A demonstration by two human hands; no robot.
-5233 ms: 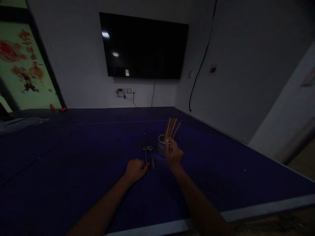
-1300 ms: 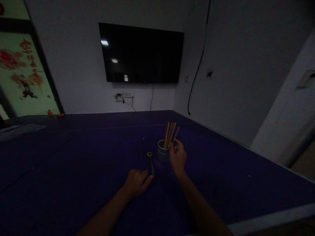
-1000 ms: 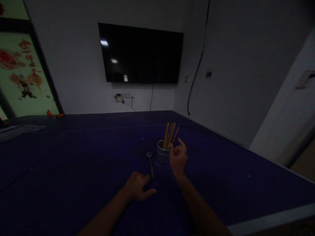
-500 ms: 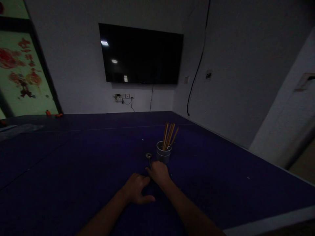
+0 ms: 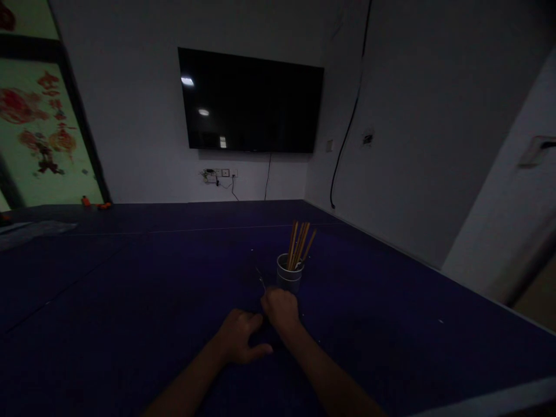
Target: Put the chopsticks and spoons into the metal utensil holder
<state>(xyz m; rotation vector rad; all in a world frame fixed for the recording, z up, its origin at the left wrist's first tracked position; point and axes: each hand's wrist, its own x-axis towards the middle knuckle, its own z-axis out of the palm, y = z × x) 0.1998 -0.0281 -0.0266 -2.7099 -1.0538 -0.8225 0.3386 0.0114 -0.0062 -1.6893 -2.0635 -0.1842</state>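
Thin dull-metal spoon (image 5: 261,281), seen edge-on, r. hand (image 5: 281,307) closed round hdl, l. hand (image 5: 241,336) empty, thumb spread, both in from table's (image 5: 391,330) pale nr edge.

Shows a slim, bare left forearm (image 5: 195,370) at 7 o'clock and bare right forearm (image 5: 324,370) at 5 o'clock, narrowing to bare left hand (image 5: 238,336) and right hand (image 5: 281,308), kinda dim tbh.

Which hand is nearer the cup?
Right: the right hand is just in front of the cup; the left hand is farther off, to the cup's left and closer to the camera.
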